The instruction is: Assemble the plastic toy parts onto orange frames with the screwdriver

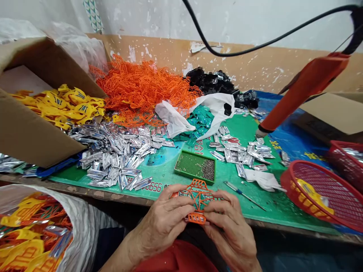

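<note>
Both of my hands hold one orange plastic lattice frame (198, 196) just in front of the table's near edge, above my lap. My left hand (163, 223) grips its left side with fingers curled over it. My right hand (231, 226) pinches its right and lower side. Right behind the frame on the green mat (167, 173) stands a small green tray (195, 165) with a heap of tiny dark screws. A thin screwdriver (244, 195) lies on the mat to the right of my hands.
A pile of silver foil parts (119, 155), a heap of orange frames (141, 88), teal pieces in a white bag (198, 119), black parts (215, 81). Cardboard box of yellow parts (62, 104) at left. Hanging orange power screwdriver (300, 90), red baskets (326, 196) at right. Bag of assembled pieces (31, 230) lower left.
</note>
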Demonstrator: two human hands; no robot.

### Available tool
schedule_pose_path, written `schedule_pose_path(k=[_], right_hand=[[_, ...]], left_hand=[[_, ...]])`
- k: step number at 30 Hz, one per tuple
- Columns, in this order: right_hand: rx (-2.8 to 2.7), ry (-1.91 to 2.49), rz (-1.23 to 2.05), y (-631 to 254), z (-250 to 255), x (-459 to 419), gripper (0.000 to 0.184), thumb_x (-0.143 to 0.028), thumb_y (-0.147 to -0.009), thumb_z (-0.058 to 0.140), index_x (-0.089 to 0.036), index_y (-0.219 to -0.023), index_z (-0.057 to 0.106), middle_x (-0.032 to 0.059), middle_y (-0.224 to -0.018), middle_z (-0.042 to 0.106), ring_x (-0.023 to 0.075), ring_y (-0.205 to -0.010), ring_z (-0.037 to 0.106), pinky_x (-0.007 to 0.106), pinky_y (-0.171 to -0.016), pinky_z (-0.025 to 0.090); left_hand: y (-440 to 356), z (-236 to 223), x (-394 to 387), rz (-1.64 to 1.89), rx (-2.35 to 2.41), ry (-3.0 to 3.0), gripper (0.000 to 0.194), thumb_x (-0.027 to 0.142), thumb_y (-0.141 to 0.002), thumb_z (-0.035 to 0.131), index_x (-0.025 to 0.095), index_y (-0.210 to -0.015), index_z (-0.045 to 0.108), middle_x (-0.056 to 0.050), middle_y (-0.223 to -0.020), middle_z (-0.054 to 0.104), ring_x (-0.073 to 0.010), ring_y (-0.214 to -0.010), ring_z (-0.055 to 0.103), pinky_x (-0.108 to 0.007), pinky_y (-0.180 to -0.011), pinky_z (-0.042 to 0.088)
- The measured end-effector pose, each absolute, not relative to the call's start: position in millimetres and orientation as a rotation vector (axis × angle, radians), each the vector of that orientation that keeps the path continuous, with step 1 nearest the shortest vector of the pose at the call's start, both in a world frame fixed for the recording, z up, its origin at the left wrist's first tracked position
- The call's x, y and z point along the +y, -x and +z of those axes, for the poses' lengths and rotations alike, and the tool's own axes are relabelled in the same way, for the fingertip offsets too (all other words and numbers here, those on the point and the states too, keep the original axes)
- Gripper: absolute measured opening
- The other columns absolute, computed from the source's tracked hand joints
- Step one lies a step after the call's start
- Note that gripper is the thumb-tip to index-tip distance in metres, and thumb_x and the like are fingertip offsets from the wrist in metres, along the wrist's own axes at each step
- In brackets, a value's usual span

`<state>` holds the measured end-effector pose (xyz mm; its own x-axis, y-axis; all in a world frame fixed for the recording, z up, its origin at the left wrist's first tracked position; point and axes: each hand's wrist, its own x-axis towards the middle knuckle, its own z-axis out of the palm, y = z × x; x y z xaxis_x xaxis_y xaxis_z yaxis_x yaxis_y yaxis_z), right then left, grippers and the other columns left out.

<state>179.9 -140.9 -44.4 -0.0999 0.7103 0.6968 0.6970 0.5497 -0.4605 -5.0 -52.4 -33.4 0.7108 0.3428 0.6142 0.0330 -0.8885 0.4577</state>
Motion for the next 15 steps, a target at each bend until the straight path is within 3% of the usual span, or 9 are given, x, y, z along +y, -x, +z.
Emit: schedule_pose_path(k=[7, 15], right_hand=[[-1.784, 1.17, -0.029, -177.6, -43.4, -143.3, 0.014, -0.004, -0.083, 0.064, -0.014, -0.093, 0.064, 0.006, -0.087, 0.065, 0.0238, -0.106, 0.049, 0.041, -0.088, 0.044], [-1.75, 1.175, -0.059, -176.9, -41.3, -144.7, 0.008, -0.009, -0.085, 0.063, -0.016, -0.09, 0.065, 0.0045, -0.085, 0.067, 0.0224, -0.103, 0.052, 0.04, -0.088, 0.045]], left_hand=[[2.7, -35.5, -50.7, 0.997, 0.245, -2.445, 0.02, 0.001, -0.087, 0.052, 0.01, -0.103, 0.061, -0.009, -0.098, 0.071, -0.019, -0.102, 0.06, -0.041, -0.099, 0.047], [7.0, -32.7, -51.2, 0.945, 0.239, -2.51, 0.022, 0.0, -0.086, 0.052, 0.009, -0.104, 0.062, -0.011, -0.105, 0.068, -0.0226, -0.117, 0.049, -0.04, -0.102, 0.045]])
